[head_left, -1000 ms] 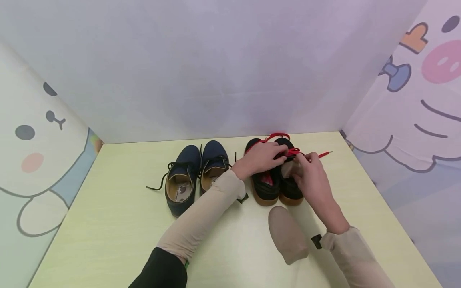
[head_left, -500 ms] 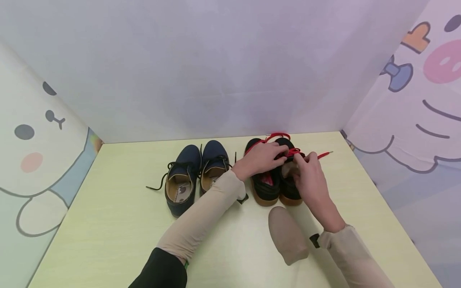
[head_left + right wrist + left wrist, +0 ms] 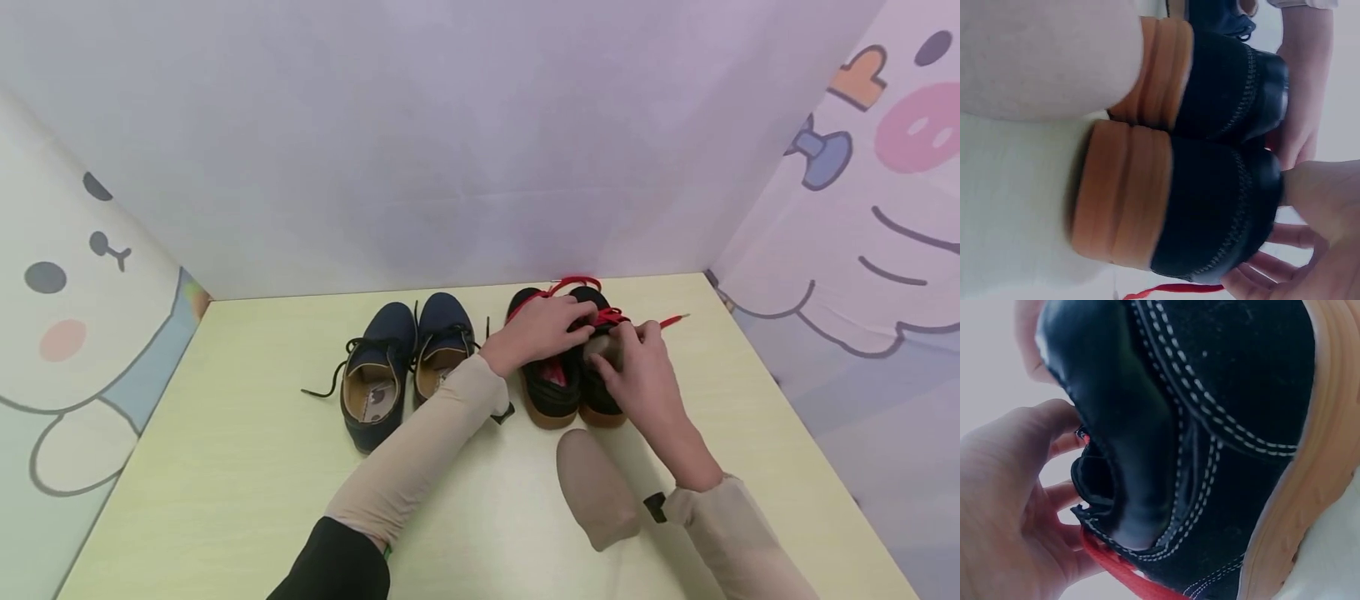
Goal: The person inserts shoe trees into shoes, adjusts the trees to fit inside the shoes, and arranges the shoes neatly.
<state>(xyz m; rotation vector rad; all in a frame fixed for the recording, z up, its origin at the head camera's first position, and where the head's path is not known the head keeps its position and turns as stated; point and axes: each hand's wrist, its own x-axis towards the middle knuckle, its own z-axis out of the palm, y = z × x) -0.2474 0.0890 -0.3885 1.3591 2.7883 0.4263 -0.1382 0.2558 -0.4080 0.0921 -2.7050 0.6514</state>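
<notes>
A pair of black shoes [image 3: 558, 383] with gum soles and red laces [image 3: 609, 317] stands at the back right of the table. My left hand [image 3: 546, 327] reaches over the pair and grips the tongue of the right-hand black shoe [image 3: 1222, 425], fingers curled at its opening, as the left wrist view shows. My right hand [image 3: 636, 367] pinches a beige insert [image 3: 604, 348] that sits in that shoe's opening [image 3: 1210, 212]. A second beige insert [image 3: 595, 487] lies on the table in front of the pair.
A pair of navy shoes [image 3: 378, 375] with loose dark laces stands left of the black pair. The pale green table [image 3: 225, 467] is walled by a white back panel and cartoon-printed side panels. One red lace end [image 3: 675, 319] trails right.
My right hand has shifted slightly left and down over the shoe's opening, and less of the beige insert shows. My left hand has stayed on the shoe.
</notes>
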